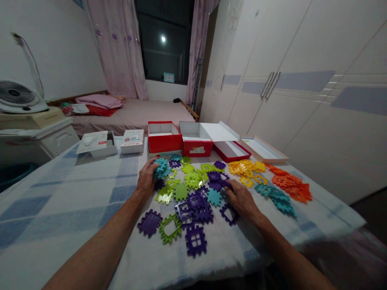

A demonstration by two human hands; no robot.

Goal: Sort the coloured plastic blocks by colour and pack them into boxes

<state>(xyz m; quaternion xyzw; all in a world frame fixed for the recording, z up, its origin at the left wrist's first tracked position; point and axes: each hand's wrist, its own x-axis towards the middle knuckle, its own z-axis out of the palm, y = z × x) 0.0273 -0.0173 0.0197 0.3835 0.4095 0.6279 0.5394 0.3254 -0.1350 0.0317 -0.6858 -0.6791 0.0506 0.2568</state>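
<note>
Flat interlocking plastic building tiles with notched edges lie heaped in the middle of the table. My left hand is closed around a bunch of light-blue tiles at the heap's left side. At the right side, my right hand pinches a purple tile, partly hidden by the fingers. Between the hands are lime-green tiles and purple tiles, with one light-blue tile among them. Nearer me lie a green frame tile, a solid purple tile and a purple window tile.
To the right are sorted piles of yellow tiles, orange tiles and teal tiles. Along the back stand open red boxes, white boxes and a shallow pale lid. A checked cloth covers the table.
</note>
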